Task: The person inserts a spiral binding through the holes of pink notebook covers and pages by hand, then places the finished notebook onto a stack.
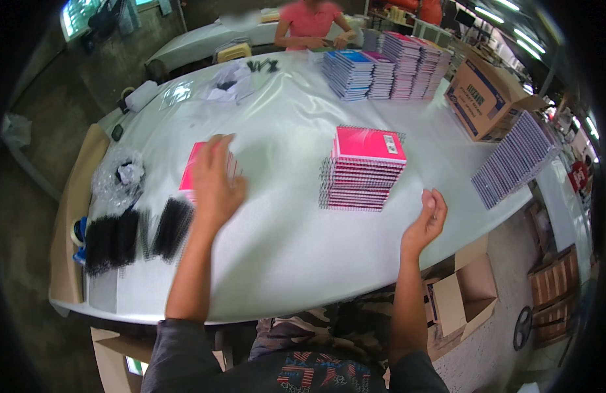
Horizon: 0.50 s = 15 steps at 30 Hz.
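My left hand (218,180) is over a small pink notebook (193,171) at the left of the table, its fingers stretched out and slightly blurred. It hides much of that notebook, and whether it touches the cover cannot be made out. Toward the middle stands a neat stack of pink spiral notebooks (363,171), their wire bindings showing at the edges. To the right of this stack, my right hand (426,221) hovers empty, fingers loosely bent and thumb apart. Bundles of black binding coils (126,239) lie left of my left forearm.
Tall stacks of notebooks (388,69) stand at the far side, beside a cardboard box (483,98). A leaning row of spiral notebooks (514,160) lies right. Crumpled clear plastic (116,175) sits left. Across the table is a person in a pink shirt (309,25). An open carton (463,295) stands below.
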Each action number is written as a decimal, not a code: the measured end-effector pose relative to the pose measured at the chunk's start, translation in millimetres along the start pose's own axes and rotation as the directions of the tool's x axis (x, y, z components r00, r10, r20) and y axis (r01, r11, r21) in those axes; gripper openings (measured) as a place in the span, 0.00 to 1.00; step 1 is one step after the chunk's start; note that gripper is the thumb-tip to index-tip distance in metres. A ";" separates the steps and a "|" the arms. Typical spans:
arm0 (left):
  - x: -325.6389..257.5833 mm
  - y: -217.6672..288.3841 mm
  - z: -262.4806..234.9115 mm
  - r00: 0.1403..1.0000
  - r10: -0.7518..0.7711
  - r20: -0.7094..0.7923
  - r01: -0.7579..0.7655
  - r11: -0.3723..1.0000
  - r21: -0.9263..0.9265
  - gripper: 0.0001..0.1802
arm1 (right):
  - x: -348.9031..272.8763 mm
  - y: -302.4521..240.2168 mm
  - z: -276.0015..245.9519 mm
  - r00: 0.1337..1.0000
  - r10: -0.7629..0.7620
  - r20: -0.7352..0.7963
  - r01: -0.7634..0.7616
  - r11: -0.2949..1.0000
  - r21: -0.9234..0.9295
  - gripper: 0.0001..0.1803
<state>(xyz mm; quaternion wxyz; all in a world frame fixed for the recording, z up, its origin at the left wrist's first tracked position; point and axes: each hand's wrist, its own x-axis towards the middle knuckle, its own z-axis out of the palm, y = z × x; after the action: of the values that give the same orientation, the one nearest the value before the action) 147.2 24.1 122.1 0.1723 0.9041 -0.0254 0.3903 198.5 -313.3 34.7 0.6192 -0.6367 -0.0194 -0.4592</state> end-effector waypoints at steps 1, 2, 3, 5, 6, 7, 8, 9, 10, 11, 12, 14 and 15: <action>-8.3 -22.8 -17.8 0.995 0.028 0.099 -0.042 0.989 0.141 0.34 | -9.4 -5.2 -7.8 0.998 0.057 -0.003 -0.056 0.997 0.056 0.13; -25.9 -50.2 -29.3 0.984 -0.019 0.176 -0.053 0.917 0.394 0.34 | -22.7 -12.5 -7.1 0.997 0.071 0.011 -0.072 0.995 0.073 0.13; -40.7 -66.0 -35.2 0.984 -0.019 0.176 -0.062 0.895 0.441 0.32 | -38.7 -20.0 -2.9 0.986 0.141 0.084 -0.150 0.983 0.107 0.13; -54.7 -65.6 -44.1 0.985 -0.015 0.174 -0.072 0.872 0.483 0.29 | -63.2 -32.8 2.6 0.932 0.261 0.252 -0.311 0.932 0.185 0.13; -58.3 -55.8 -49.1 0.988 -0.009 0.157 -0.061 0.897 0.439 0.25 | -73.6 -38.3 6.5 0.884 0.309 0.350 -0.400 0.887 0.228 0.14; -63.1 -42.6 -54.0 0.990 -0.005 0.143 -0.052 0.921 0.385 0.22 | -81.5 -44.3 8.0 0.753 0.430 0.499 -0.604 0.752 0.263 0.16; -67.4 -24.6 -58.4 0.993 0.037 0.109 -0.068 0.952 0.298 0.19 | -85.9 -49.1 10.4 0.586 0.498 0.640 -0.774 0.578 0.259 0.18; -73.4 -5.5 -67.0 0.995 0.072 0.074 -0.087 0.973 0.216 0.16 | -88.3 -58.9 13.4 0.292 0.544 0.787 -0.949 0.270 0.165 0.20; -81.8 9.7 -78.1 0.989 0.090 0.113 -0.098 0.993 0.065 0.16 | -88.3 -70.0 16.0 -0.018 0.474 0.880 -0.998 -0.054 0.009 0.22; -87.8 23.5 -86.0 0.973 0.178 0.150 -0.158 0.978 -0.133 0.15 | -90.0 -77.1 16.8 -0.019 0.473 0.881 -0.999 -0.054 0.007 0.22; -96.0 29.7 -86.0 0.934 0.283 0.219 -0.186 0.907 -0.379 0.15 | -92.3 -83.0 16.5 -0.229 0.345 0.910 -0.956 -0.256 -0.144 0.23; -104.4 46.7 -90.3 0.844 0.396 0.361 -0.212 0.866 -0.453 0.20 | -92.8 -87.1 14.4 -0.407 0.176 0.896 -0.857 -0.414 -0.308 0.24; -107.5 54.0 -83.2 0.845 0.397 0.357 -0.214 0.864 -0.456 0.20 | -92.8 -86.1 11.4 -0.233 0.307 0.923 -0.971 -0.130 -0.202 0.24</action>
<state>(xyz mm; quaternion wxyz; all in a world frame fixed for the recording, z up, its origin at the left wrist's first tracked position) 4.8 -8.5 113.9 0.2765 0.8975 -0.2893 0.1852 100.2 -233.7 46.6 0.8344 -0.2939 -0.0414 0.4645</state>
